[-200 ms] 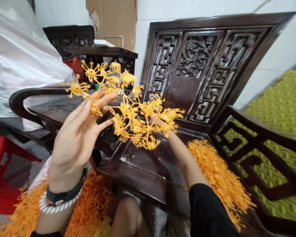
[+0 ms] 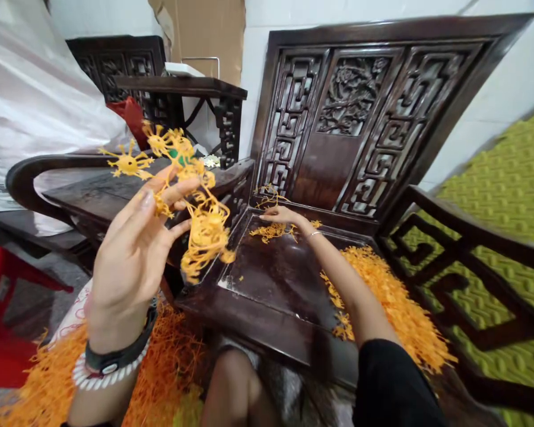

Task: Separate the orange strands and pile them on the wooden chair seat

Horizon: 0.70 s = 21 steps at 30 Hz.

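I read the left hand [image 2: 131,258] as raised in front of me, palm turned toward the chair, fingers partly curled. Between thumb and the first fingers it pinches a bunch of yellow-orange moulded plastic sprigs with small star-shaped heads [image 2: 191,201]. The bunch fans up and left above the fingertips and droops down and right below them, so its long axis runs on a slant from upper left to lower right.

The right hand [image 2: 281,216] is stretched forward, well apart from the left, lying low on the dark carved wooden chair seat [image 2: 280,279] near the foot of the backrest. Its fingers rest flat on a small loose scatter of the same orange plastic pieces [image 2: 271,231]; I cannot tell whether any piece is actually gripped.

Key relation: the held bunch is left of and nearer to me than the scatter, which lies straight beyond the right fingertips. The right hand is clearly the nearer one to it.

A larger heap of orange plastic offcuts [image 2: 396,308] lies on the seat's right side, beside the right forearm.
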Motion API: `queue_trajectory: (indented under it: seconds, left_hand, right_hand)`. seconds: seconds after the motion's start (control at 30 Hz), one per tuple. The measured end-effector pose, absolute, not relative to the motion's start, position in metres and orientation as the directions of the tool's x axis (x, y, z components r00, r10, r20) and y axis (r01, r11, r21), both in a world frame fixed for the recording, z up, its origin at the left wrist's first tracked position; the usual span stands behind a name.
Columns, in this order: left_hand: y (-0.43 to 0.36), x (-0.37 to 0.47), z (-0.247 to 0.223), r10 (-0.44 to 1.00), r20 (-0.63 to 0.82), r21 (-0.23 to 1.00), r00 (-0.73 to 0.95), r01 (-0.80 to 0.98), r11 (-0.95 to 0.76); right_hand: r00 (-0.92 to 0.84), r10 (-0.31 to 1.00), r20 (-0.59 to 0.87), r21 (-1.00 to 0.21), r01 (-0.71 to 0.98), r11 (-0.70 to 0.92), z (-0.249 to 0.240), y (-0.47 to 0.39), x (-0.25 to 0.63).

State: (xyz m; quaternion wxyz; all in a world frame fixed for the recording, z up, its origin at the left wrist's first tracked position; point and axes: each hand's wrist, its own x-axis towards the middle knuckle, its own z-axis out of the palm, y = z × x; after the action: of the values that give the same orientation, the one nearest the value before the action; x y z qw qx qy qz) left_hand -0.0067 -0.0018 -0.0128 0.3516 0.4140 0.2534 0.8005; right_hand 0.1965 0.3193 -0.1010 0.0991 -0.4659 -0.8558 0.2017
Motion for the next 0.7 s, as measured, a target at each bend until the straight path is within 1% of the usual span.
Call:
queue_trajectory:
  seconds: [0.07, 0.17, 0.27, 0.3, 0.37, 0.4, 0.43, 0.47, 0.57, 0.63, 0.7]
  left_hand:
    - [-0.002, -0.01, -0.017, 0.786, 0.456, 0.693, -0.417, -0.388, -0.607]
    - [-0.004, -0.013, -0.021, 0.809, 0.41, 0.689, -0.422, -0.438, -0.577]
    - [-0.009, -0.011, -0.023, 0.825, 0.363, 0.7, -0.433, -0.457, -0.549]
    - [-0.011, -0.01, -0.024, 0.823, 0.349, 0.699, -0.449, -0.46, -0.548]
    - [-0.016, -0.008, -0.025, 0.816, 0.328, 0.69, -0.476, -0.469, -0.55]
    - [-0.018, -0.008, -0.025, 0.814, 0.321, 0.689, -0.484, -0.47, -0.552]
    - [-0.02, -0.008, -0.025, 0.809, 0.318, 0.69, -0.494, -0.465, -0.555]
    - [-0.023, -0.009, -0.025, 0.806, 0.313, 0.695, -0.502, -0.458, -0.555]
    - [-0.03, -0.016, -0.023, 0.796, 0.302, 0.707, -0.525, -0.436, -0.556]
    - [-0.035, -0.022, -0.023, 0.789, 0.3, 0.704, -0.536, -0.434, -0.563]
    - [-0.041, -0.027, -0.023, 0.794, 0.291, 0.701, -0.534, -0.446, -0.557]
  right_hand:
    - [-0.476, 0.878, 0.045, -0.461, 0.77, 0.441, -0.103, 0.316, 0.204]
    - [-0.338, 0.915, 0.221, -0.509, 0.76, 0.404, -0.097, 0.313, 0.213]
    - [-0.257, 0.903, 0.344, -0.584, 0.695, 0.42, -0.079, 0.316, 0.218]
    - [-0.225, 0.9, 0.372, -0.645, 0.634, 0.425, -0.073, 0.318, 0.218]
    - [-0.154, 0.908, 0.39, -0.791, 0.449, 0.416, -0.066, 0.322, 0.217]
    - [-0.13, 0.918, 0.374, -0.848, 0.352, 0.396, -0.065, 0.324, 0.216]
    - [-0.122, 0.93, 0.348, -0.888, 0.275, 0.368, -0.067, 0.326, 0.215]
    - [-0.132, 0.939, 0.318, -0.91, 0.234, 0.342, -0.07, 0.326, 0.213]
    - [-0.173, 0.939, 0.298, -0.914, 0.231, 0.332, -0.08, 0.322, 0.208]
    - [-0.175, 0.925, 0.336, -0.908, 0.199, 0.368, -0.079, 0.315, 0.204]
    - [-0.176, 0.906, 0.386, -0.897, 0.158, 0.413, -0.068, 0.303, 0.202]
